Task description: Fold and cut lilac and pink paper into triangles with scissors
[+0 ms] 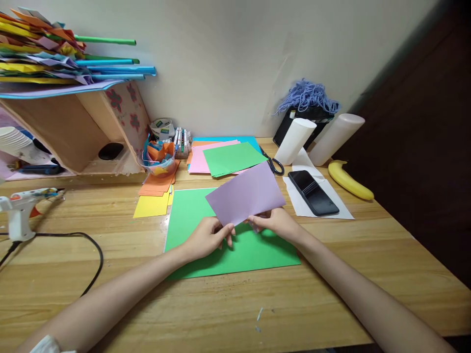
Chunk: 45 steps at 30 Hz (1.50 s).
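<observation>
A rectangular sheet of purple paper is held tilted in front of me by its near edge. My left hand pinches its lower left corner, thumb on top. At its lower right side my right hand grips the edge, thumb on the face and the other fingers mostly hidden behind. Below both hands a large green sheet lies flat on the wooden table. Just beyond the purple paper rests a stack of coloured sheets, with a smaller green sheet on top and a pink sheet under it.
Scissors lie beside the stack. Rightward are a phone on white paper, a white roll and a banana. A glue gun with its cable stands left. Orange and yellow paper lie near a scrap tub.
</observation>
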Tool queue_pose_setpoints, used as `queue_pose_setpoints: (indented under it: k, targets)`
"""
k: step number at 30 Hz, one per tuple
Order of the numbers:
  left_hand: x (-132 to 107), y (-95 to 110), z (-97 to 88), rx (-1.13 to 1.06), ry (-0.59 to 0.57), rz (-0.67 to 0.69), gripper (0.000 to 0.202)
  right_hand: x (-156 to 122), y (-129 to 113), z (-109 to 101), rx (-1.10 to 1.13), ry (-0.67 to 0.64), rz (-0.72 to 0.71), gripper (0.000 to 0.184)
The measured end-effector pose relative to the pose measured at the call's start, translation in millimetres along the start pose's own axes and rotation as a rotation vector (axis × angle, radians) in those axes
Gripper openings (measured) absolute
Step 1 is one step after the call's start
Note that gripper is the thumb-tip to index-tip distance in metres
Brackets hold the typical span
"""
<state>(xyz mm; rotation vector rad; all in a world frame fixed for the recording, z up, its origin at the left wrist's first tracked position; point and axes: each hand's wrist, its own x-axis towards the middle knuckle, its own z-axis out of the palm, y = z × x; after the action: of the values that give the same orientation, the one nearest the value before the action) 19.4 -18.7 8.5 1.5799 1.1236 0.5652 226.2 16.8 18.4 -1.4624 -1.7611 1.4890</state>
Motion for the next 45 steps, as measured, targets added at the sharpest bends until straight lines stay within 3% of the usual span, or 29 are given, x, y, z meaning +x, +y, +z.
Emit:
queue_pose_setpoints:
  k: [9,14,18,22,25,28,33,40,45]
  targets:
    - [2,-1,-1.5,-0.104,0.027,-0.027,0.037,11,9,-41,0.153,0.132,-0.070,0.026]
    - [2,0,-2.2,-0.136,0.032,-0.044,0.036,16,16,-53,0.168,0.262,-0.067,0.024]
    - [2,0,-2.3,-0.107,0.025,-0.042,0.033,21,21,-56,0.304,0.360,-0.092,0.025]
    - [0,0,-2.7,-0.040,0.014,-0.016,0.027,21,20,-50,0.379,0.228,-0.065,0.040]
    - [-2,0,-3.1,-0.009,0.024,0.012,0.027,18,17,-40,0.221,0.104,-0.065,0.039]
    - [-3,2,-3.7,0.021,0.104,0.031,0.030,14,15,-31,0.086,0.002,-0.136,0.035]
    - [1,-1,-6.2,-0.093,0.225,0.025,0.030,14,16,-26,0.036,0.058,-0.135,0.031]
    - [8,-10,-5.9,-0.193,0.191,-0.008,0.034,13,13,-11,0.266,0.117,-0.099,0.033]
    - [7,-8,-2.9,-0.160,0.274,-0.036,0.030,8,8,5,0.335,0.095,-0.074,0.035]
